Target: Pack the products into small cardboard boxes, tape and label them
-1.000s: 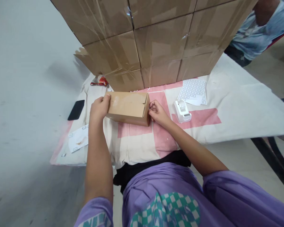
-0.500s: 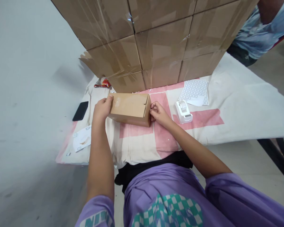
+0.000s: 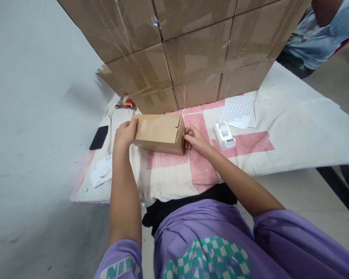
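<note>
A small brown cardboard box (image 3: 158,128) lies on the cloth-covered table in front of me, its lid closed and a narrow slit showing near its right end. My left hand (image 3: 126,132) grips the box's left end, thumb on top and the other fingers hidden behind it. At the right end, my right hand (image 3: 193,138) has its fingers curled and pinched against the box's end face. Whatever sits between those fingertips is too small to make out. A white tape dispenser (image 3: 224,136) stands to the right of my right hand.
Stacked, taped cartons (image 3: 199,50) rise behind the box. Sticker sheets (image 3: 239,111) lie at the right, past the dispenser. On the left are a black phone (image 3: 99,138), a white paper (image 3: 101,171) and a red packet (image 3: 125,102). A person (image 3: 317,42) is at the upper right.
The view has shifted slightly. Both hands stay at the same ends of the box, and the box keeps its place on the cloth.
</note>
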Demonstrator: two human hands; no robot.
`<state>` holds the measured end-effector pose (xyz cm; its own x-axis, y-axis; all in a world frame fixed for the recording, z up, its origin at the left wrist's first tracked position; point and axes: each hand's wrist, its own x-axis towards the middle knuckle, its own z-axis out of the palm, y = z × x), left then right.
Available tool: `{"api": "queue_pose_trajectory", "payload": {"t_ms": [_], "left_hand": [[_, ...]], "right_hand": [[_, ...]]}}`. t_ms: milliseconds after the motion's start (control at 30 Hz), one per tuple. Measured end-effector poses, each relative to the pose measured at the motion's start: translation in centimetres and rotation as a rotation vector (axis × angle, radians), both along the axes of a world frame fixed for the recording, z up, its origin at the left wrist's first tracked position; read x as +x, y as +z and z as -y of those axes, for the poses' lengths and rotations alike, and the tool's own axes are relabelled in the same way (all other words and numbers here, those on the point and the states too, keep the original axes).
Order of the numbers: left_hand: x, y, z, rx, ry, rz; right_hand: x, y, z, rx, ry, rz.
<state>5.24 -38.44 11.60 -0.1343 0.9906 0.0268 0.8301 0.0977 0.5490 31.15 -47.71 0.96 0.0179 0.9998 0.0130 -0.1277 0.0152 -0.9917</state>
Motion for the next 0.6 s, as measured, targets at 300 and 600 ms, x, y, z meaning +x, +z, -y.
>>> {"api": "queue_pose_trajectory", "payload": {"t_ms": [300,600], "left_hand": [[-0.3,-0.3,0.1,0.013,0.002,0.005],[-0.3,-0.3,0.0,0.012,0.004,0.018]], "right_hand": [[1.2,0.4,0.6,-0.017,0.059,0.072],[1.5,1.4,1.0,0.040,-0.086,-0.033]]}}
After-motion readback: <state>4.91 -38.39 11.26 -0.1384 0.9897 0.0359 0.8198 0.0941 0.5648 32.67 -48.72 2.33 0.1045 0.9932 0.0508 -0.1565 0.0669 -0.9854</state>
